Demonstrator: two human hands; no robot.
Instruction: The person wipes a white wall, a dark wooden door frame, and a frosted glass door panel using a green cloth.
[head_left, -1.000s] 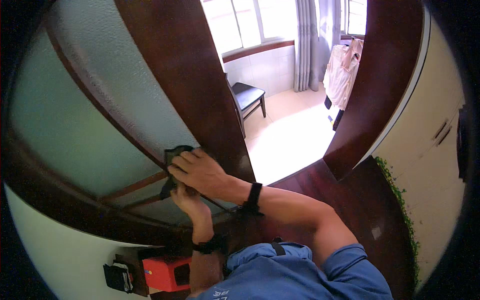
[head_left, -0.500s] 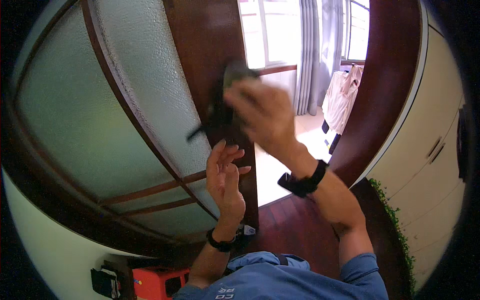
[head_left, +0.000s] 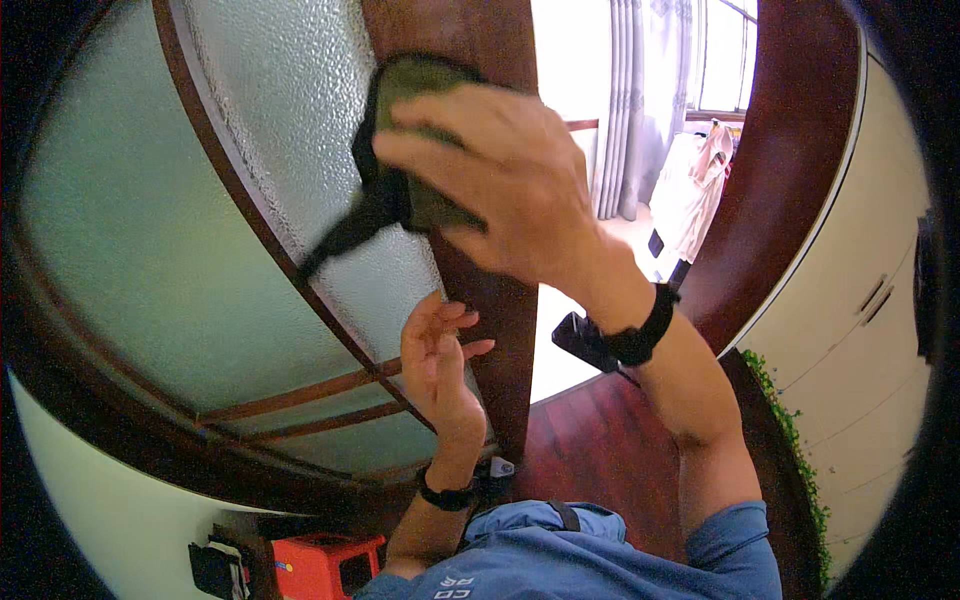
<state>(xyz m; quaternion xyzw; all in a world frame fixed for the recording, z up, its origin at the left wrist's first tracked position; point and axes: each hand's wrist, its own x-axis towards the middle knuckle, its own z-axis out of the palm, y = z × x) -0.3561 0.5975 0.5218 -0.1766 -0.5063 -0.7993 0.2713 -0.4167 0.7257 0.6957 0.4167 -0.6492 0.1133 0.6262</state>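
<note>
My right hand (head_left: 520, 180) grips a flat, rounded olive-green thing with a black rim (head_left: 425, 75); its exact kind I cannot make out. From its lower end a narrow black strap or handle (head_left: 355, 228) sticks out down and to the left. My fingers lie across its green face, in front of a dark wooden door (head_left: 490, 370) with frosted glass (head_left: 390, 280). Lower down, my left hand (head_left: 437, 375) is raised with its fingers loosely apart and nothing in it. A gap separates it from the green thing.
Past the doorway stand grey curtains (head_left: 625, 120) and hanging light clothes (head_left: 690, 185). Cream cabinets (head_left: 830, 330) with a strip of green leaves (head_left: 785, 430) line the right. A red plastic stool (head_left: 310, 560) sits low left, and the floor is dark red wood (head_left: 590, 450).
My right hand has carried the green-and-black thing up and to the left, so more of it and its strap or handle shows. My left hand has barely moved and stays open.
</note>
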